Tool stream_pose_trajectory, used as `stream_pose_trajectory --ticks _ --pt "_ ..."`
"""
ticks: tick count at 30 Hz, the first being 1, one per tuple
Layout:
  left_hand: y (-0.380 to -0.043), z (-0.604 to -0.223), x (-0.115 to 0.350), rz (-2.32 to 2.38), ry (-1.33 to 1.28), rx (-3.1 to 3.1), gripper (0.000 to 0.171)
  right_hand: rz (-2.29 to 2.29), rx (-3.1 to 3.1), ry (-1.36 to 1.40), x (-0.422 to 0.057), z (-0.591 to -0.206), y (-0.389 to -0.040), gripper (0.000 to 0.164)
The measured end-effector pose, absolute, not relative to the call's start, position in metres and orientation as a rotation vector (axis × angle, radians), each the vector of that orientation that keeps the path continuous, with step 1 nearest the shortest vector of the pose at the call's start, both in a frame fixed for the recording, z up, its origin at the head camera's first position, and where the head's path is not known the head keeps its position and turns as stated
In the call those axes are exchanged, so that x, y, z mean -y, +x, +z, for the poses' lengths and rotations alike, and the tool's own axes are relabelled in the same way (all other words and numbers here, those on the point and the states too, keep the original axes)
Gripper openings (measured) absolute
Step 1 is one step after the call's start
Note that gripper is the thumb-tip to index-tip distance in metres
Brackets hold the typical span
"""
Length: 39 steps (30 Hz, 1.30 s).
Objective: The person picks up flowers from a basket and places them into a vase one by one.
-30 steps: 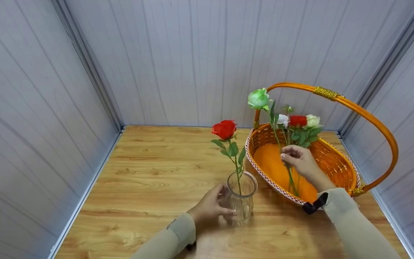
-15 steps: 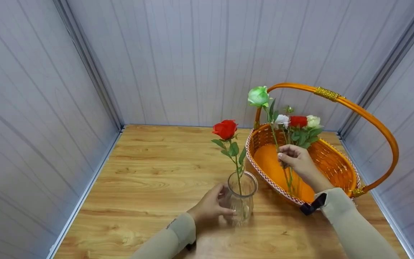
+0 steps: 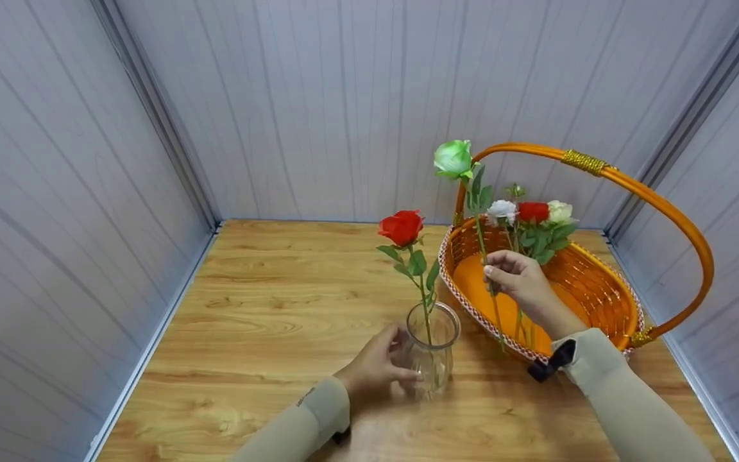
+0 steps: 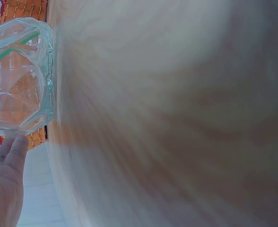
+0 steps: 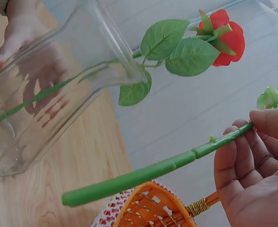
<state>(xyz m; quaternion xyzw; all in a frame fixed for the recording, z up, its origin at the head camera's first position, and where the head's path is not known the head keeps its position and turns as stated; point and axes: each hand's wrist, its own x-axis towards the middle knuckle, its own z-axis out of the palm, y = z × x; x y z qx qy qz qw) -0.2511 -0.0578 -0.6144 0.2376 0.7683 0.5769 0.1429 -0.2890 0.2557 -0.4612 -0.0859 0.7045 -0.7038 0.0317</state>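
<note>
My right hand (image 3: 520, 282) pinches the stem of a pale green rose (image 3: 453, 159) between thumb and fingers, above the near left side of the orange basket (image 3: 591, 282). In the right wrist view the cut end of the green stem (image 5: 129, 182) points away from the hand, below the glass vase (image 5: 89, 90). My left hand (image 3: 373, 366) holds the vase from its left side, thumb in front and fingers behind. A red rose (image 3: 401, 228) stands in the vase, its bloom and leaves above the rim. The left wrist view shows the vase's faceted base (image 4: 21, 80) beside the fingers.
Inside the basket lean a white flower (image 3: 502, 212), a red flower (image 3: 533, 212) and a cream flower (image 3: 560, 213). The basket's tall handle (image 3: 671, 215) arches over it. Ribbed grey walls (image 3: 318, 115) enclose the wooden table (image 3: 267, 308) at the back and sides.
My right hand has moved left and slightly up with the green rose, bringing its stem away from the other flowers toward the basket's near rim. The left hand and vase have stayed put.
</note>
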Motion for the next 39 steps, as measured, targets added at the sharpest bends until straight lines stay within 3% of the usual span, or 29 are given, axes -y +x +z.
stream_pose_trajectory --ticks 21,27,39 --pt "-0.250 -0.618 0.057 1.656 0.662 -2.242 0.078 -2.303 -1.997 -0.234 -0.237 -0.444 -0.292 0.017" --pt "-0.251 -0.619 0.057 1.672 0.647 -2.238 0.077 -2.326 -1.981 -0.275 -0.230 -0.441 -0.294 0.011" --pt "-0.250 -0.618 0.057 1.647 0.653 -2.245 0.080 -2.410 -1.911 -0.405 -0.218 -0.438 -0.295 0.018"
